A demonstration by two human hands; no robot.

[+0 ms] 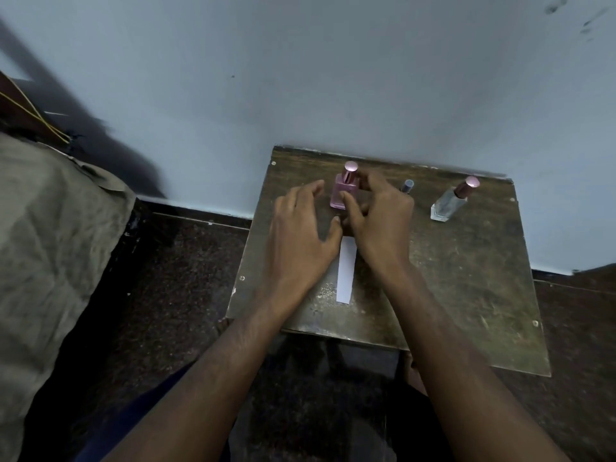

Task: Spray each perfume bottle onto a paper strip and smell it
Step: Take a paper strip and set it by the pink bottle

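A: Item one, the thing in hand?

B: Square pink glass perfume bottle with a rosy metallic cap (343, 190), standing upright near the far edge of the worn dark wooden table (466, 288), left of its middle. Long axis vertical, cap on.

A: Grip on it?

B: Right hand (376, 211) lies just right of the bottle, thumb laid on its front face, fingers curled near the cap side. Whether they wrap behind the glass I cannot tell; it reads as a closing hold, not yet a lift. Left hand (303, 228) sits just left of the bottle, fingers spread and relaxed, holding nothing, apart from the glass.

A: Nearer hand?

B: The right, already touching. The bottle lies between the two hands, ahead of both palms.

A: Item two?

B: Narrow white paper strip (346, 270), flat, long axis running from the near edge toward the bottle, its far end hidden under the hands.

A: Other stock?

B: Clear angular glass bottle with a pink cap (448, 203) toward the far right corner, well apart. A small dark bottle with a bluish cap (406, 186) just behind the right hand's knuckles, mostly hidden.

A: Room?

B: Judged open straight up and toward the near edge. The small dark bottle crowds the right hand's back; the wall (300, 78) meets the far edge.
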